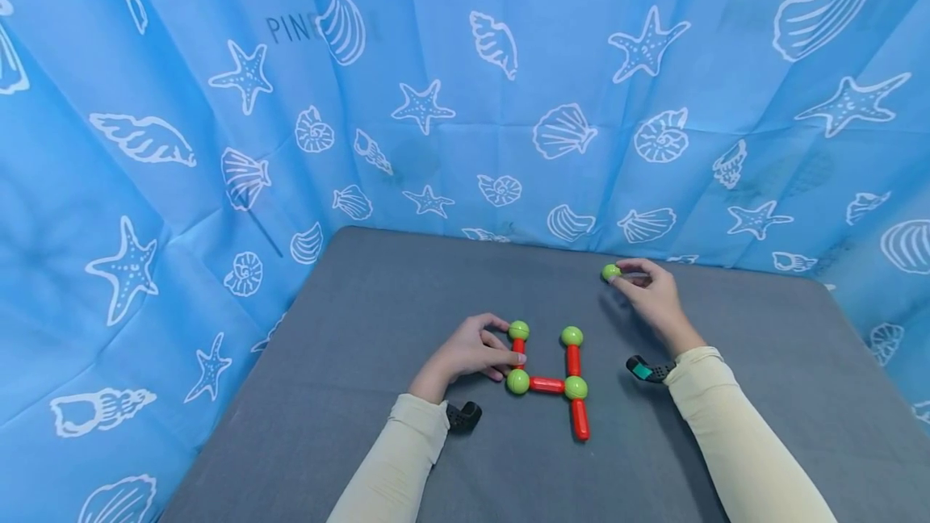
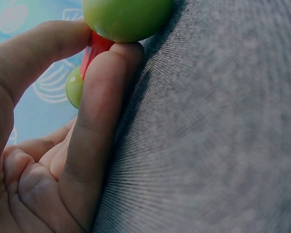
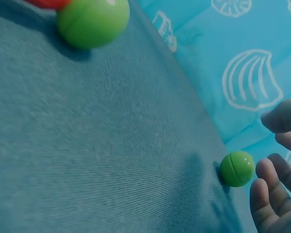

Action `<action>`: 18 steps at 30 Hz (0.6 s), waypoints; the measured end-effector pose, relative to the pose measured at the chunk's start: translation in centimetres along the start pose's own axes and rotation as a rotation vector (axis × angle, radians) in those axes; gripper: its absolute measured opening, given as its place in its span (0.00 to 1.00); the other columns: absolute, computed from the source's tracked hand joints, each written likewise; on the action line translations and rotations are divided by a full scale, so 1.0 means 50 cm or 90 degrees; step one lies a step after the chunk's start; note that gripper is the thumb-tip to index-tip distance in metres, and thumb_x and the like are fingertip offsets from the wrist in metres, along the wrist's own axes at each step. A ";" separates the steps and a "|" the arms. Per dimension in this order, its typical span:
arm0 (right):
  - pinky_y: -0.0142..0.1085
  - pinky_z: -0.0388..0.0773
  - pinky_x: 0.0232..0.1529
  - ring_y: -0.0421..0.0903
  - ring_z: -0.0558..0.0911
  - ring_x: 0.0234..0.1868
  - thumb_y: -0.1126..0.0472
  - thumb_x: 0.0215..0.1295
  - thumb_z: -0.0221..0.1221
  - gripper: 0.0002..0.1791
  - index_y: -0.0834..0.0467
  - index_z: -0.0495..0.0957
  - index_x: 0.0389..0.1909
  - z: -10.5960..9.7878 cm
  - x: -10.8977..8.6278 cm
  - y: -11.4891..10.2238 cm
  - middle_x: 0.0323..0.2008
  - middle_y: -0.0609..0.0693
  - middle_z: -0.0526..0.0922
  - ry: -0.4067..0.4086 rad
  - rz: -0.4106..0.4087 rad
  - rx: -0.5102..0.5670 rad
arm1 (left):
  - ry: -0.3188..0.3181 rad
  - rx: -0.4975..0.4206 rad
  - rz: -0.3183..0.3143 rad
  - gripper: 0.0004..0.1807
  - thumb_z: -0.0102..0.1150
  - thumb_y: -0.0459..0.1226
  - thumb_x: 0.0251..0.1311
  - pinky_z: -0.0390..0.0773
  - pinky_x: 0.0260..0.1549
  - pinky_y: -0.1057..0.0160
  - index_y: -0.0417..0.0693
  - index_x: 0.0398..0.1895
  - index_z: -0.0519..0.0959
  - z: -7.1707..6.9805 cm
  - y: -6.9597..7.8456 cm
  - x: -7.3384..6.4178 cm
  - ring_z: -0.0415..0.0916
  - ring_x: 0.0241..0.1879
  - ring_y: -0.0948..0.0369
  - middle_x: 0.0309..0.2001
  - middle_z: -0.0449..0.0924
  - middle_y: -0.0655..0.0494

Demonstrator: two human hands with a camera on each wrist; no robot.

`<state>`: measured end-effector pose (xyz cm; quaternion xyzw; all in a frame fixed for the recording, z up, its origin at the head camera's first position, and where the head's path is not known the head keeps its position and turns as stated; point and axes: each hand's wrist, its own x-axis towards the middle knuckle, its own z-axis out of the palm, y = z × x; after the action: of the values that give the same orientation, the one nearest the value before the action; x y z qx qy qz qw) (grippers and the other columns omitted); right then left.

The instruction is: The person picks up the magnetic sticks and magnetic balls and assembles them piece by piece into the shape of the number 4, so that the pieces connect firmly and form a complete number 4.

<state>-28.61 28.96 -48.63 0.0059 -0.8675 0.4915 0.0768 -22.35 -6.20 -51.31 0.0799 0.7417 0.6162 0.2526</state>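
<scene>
On the grey tabletop lies a figure of red rods and green balls shaped like a 4. My left hand [image 1: 468, 352] is at its left side, thumb and fingers pinching the upright red rod [image 2: 95, 48]. That rod runs between an upper green ball [image 1: 519, 330] and a lower green ball [image 1: 518, 382]. A crosswise red rod [image 1: 546, 385] leads to the right-hand corner ball [image 1: 576, 387]. Farther back and to the right, my right hand [image 1: 654, 301] has its fingers loosely bent beside a loose green ball [image 3: 237, 169], thumb spread apart from it.
A red rod [image 1: 574, 361] topped by a green ball [image 1: 571, 336] extends back from the corner ball, and another red rod [image 1: 580, 420] points toward me. A blue curtain [image 1: 450, 144] with white shells and starfish hangs behind the table's [image 1: 349, 426] far edge.
</scene>
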 end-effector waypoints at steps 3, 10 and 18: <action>0.23 0.78 0.37 0.48 0.80 0.54 0.53 0.77 0.64 0.27 0.63 0.76 0.69 0.003 0.015 0.008 0.66 0.66 0.77 -0.002 0.010 0.001 | -0.001 -0.002 0.000 0.33 0.81 0.42 0.57 0.91 0.32 0.58 0.49 0.64 0.76 0.000 0.000 0.001 0.90 0.32 0.55 0.38 0.91 0.48; 0.22 0.77 0.36 0.61 0.79 0.61 0.55 0.78 0.63 0.28 0.64 0.74 0.72 0.011 0.045 0.013 0.69 0.69 0.74 -0.018 0.026 -0.023 | -0.002 -0.010 0.005 0.33 0.81 0.41 0.57 0.92 0.32 0.57 0.49 0.64 0.76 -0.003 -0.005 0.004 0.90 0.32 0.54 0.38 0.90 0.48; 0.37 0.78 0.49 0.66 0.77 0.66 0.57 0.78 0.62 0.28 0.64 0.73 0.73 0.023 0.066 0.024 0.71 0.69 0.73 -0.030 0.043 -0.040 | -0.004 -0.016 0.004 0.33 0.81 0.41 0.58 0.91 0.32 0.58 0.49 0.64 0.76 -0.003 -0.002 0.004 0.90 0.32 0.55 0.38 0.91 0.48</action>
<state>-32.11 28.82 -49.79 -0.0143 -0.8838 0.4659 0.0399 -22.55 -6.26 -51.44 0.0809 0.7331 0.6258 0.2540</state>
